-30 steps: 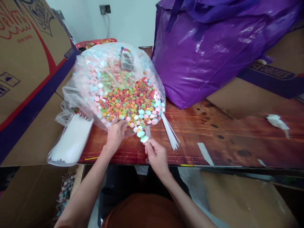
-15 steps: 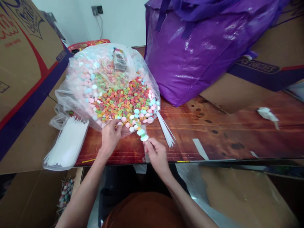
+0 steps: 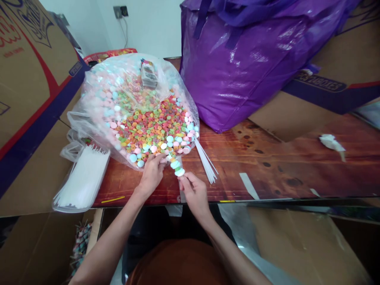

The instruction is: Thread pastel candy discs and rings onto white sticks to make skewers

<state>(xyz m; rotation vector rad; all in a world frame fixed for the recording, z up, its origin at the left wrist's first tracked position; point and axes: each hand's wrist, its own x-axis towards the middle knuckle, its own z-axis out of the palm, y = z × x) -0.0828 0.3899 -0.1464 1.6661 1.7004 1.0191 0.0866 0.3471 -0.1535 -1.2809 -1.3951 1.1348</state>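
My right hand (image 3: 195, 194) pinches the near end of a candy skewer (image 3: 177, 168), a stick threaded with white and pale blue round candies and green and yellow rings. It slants up and left over the table edge of the candy pile. My left hand (image 3: 152, 174) is closed at the skewer's far end, thumb and finger together on a small pale pink candy, partly hidden by the fingers. Just beyond lies a clear plastic bag (image 3: 75, 118), spread open, full of sugared gummy rings (image 3: 148, 128) and pastel round candies (image 3: 138, 156).
White sticks (image 3: 84, 178) fill a clear pack at left; several loose sticks (image 3: 206, 162) lie right of the pile. A stack of small printed cards (image 3: 149, 75) rests on the bag. A purple bag (image 3: 237, 75) and cardboard boxes (image 3: 26, 87) flank the wooden table (image 3: 267, 170).
My left hand has moved right from the pile's front edge to the skewer's far end, uncovering blue and pink candies there. My right hand holds the skewer in nearly the same place.
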